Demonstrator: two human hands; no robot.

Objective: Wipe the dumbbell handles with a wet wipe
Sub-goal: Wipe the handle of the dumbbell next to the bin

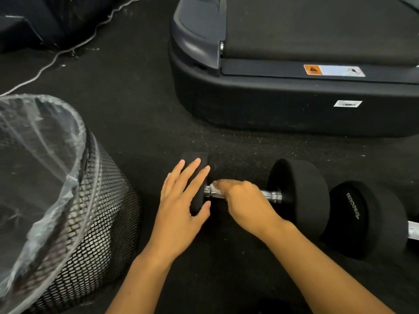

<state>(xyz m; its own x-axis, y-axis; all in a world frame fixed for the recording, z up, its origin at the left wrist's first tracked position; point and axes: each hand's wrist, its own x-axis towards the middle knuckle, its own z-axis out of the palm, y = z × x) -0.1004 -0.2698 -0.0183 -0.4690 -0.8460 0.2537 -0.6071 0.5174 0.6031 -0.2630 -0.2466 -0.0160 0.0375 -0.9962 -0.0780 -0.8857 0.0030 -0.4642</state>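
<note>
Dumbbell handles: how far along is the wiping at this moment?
Done: nothing can be confirmed as finished from this frame. In hand: the right hand presses a white wet wipe around the near dumbbell's handle, while the left hand rests flat on its left weight head. Left: the second dumbbell at the right lies untouched, and the lined mesh bin presumably awaits the wipe.

I see a black dumbbell (297,196) with a shiny chrome handle (271,196) cut in a fine cross-hatch, and a white wipe (214,188) showing against the metal. A second dumbbell (367,219) is black too, with pale grey lettering on its end. The floor (136,109) is black, flecked with pale specks. The mesh bin (95,223) is black in a diamond pattern, lined with clear plastic. The treadmill (294,98) is black and dark grey, with an orange-and-white label (334,70).
</note>
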